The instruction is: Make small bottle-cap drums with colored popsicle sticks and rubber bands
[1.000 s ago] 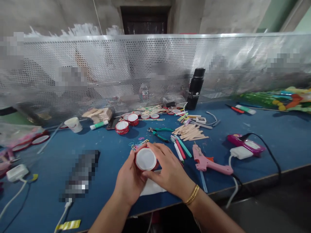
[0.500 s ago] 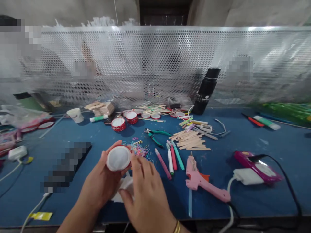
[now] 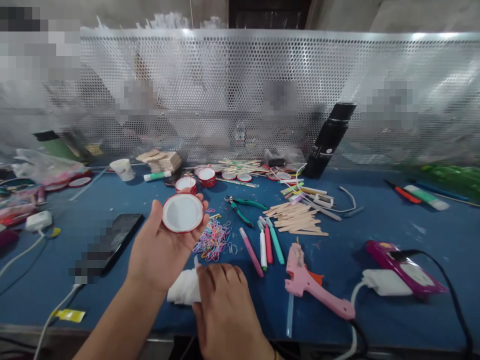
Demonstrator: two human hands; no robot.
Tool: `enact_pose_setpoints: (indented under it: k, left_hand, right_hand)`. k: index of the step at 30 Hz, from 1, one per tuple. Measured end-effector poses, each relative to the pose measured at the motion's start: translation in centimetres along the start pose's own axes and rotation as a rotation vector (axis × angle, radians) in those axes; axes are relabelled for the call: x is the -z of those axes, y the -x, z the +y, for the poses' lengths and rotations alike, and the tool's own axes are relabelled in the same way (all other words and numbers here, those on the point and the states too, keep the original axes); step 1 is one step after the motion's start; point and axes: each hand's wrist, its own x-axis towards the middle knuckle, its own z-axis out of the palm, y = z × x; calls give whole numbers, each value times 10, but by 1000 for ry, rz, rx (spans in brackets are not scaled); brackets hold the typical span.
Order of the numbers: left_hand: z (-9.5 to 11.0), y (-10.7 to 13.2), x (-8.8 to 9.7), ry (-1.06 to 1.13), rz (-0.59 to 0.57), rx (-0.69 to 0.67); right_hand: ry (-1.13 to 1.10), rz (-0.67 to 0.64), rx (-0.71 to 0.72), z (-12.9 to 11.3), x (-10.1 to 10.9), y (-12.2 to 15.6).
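- Left grip (image 3: 161, 257) holds the lid (image 3: 182, 213), raised over the desk (image 3: 397, 322)!
- Right grip (image 3: 228, 305) is at the white cloth (image 3: 183, 287); clasping it or not, I can't tell.
- Just beyond, heaped bands (image 3: 213, 241), pens (image 3: 268, 243) alongside.

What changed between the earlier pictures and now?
The round white red-rimmed lid shifted left and is now held by the left hand alone; the right hand let go and came down at the bunched white cloth. The pink glue gun and teal-handled metal pliers stayed put.
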Motion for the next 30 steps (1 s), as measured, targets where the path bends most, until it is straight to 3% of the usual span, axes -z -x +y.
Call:
enact_pose_setpoints:
  k: [4,7,12,15,17,20,24,26,30]
  left_hand:
    - [1,-1,-14,75,-47,-6]
    - [-6,-2,-21,138,-130,93]
    - [-20,0,6,153,-47,284]
    - [-22,2,23,123,-2,328]
    - [-22,3,28,101,0,332]
    - [-20,3,28,55,24,379]
    - [-19,4,27,2,6,442]
    - [-19,6,29,-27,-13,461]
    - [-21,7,30,-81,-6,519]
  right_hand:
    - [-22,-19,100,-19,-17,-10]
    - [-56,-51,173,-32,-32,-17]
    - [-136,-47,243,-24,-42,-17]
    - [-90,-22,326,-7,-32,-12]
    - [-109,63,303,2,-17,-7]
    - [-164,265,163,11,11,-5]
    - [-44,521,-5,14,32,-16]
    - [-11,539,-41,15,32,-24]
    - [-43,456,-31,15,25,-30]
